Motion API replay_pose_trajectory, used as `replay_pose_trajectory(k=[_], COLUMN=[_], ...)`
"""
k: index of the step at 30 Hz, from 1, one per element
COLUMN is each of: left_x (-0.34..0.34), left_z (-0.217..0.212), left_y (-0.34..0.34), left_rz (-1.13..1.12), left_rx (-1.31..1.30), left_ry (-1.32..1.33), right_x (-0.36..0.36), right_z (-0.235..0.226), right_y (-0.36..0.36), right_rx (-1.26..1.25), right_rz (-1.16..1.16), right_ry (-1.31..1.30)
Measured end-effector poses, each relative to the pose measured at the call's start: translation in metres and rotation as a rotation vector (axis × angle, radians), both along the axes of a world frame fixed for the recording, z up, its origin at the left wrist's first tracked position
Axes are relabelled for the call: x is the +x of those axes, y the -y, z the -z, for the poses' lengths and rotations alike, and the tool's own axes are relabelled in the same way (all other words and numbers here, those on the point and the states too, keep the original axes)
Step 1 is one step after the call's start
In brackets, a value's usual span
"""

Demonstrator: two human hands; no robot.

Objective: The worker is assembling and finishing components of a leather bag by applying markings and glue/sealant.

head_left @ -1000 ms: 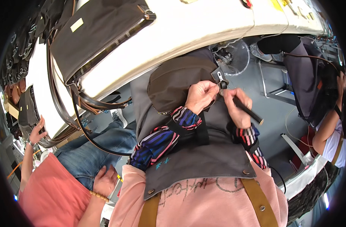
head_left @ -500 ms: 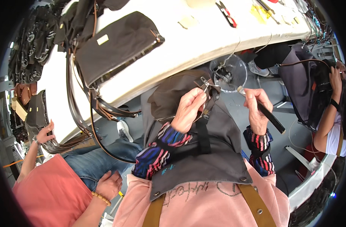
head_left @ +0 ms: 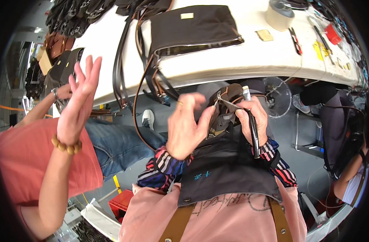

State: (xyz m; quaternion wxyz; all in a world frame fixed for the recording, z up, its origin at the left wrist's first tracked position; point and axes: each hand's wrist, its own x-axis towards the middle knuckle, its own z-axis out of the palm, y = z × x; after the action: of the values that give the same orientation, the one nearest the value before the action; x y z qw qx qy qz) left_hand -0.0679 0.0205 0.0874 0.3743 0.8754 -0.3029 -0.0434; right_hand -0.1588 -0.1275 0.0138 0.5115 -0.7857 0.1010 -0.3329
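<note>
A dark brown fabric bag point(head_left: 229, 92) lies on my lap, its metal zipper point(head_left: 229, 103) parted in a V below the slider, with a plaid lining showing inside. My right hand point(head_left: 254, 120) is closed around a slim black-handled tool point(head_left: 254, 139) whose pale end sticks up past the fingers; its exact kind is unclear. That hand's thumb and finger also meet the right side of the zipper. My left hand point(head_left: 184, 129) is open at the bag's left side, fingers apart and slightly blurred, thumb close to the left zipper edge.
Ahead, a white table point(head_left: 184, 70) holds another dark bag point(head_left: 192, 30), dangling straps point(head_left: 120, 60), red-handled pliers point(head_left: 295, 42) and a tape roll point(head_left: 279, 16). Beneath its edge stands a clear bin point(head_left: 278, 99). At left, a co-worker's raised hand point(head_left: 77, 99) is near; another person sits at right.
My left hand has let go near the zipper slider and opened. My right hand has moved left to the zipper with the tool. The co-worker's hand has risen at left.
</note>
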Motion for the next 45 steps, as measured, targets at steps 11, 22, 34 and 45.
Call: replay_pose_trajectory(k=[11, 22, 34, 45], left_x=[0.035, 0.009, 0.003, 0.044], left_z=[-0.004, 0.014, 0.023, 0.016], left_y=[0.008, 0.033, 0.033, 0.012], left_rz=[0.751, 0.573, 0.452, 0.301], left_rx=[-0.062, 0.027, -0.082, -0.430], left_ry=[-0.078, -0.928, -0.825, -1.001], right_x=[0.001, -0.052, -0.023, 0.078], right_z=[-0.015, -0.026, -0.057, -0.061], right_y=[0.010, 0.044, 0.028, 0.144], right_rx=[-0.081, 0.320, 0.013, -1.091], right_rz=[-0.133, 0.014, -0.003, 0.089], right_ry=[0.040, -0.130, -0.135, -0.417])
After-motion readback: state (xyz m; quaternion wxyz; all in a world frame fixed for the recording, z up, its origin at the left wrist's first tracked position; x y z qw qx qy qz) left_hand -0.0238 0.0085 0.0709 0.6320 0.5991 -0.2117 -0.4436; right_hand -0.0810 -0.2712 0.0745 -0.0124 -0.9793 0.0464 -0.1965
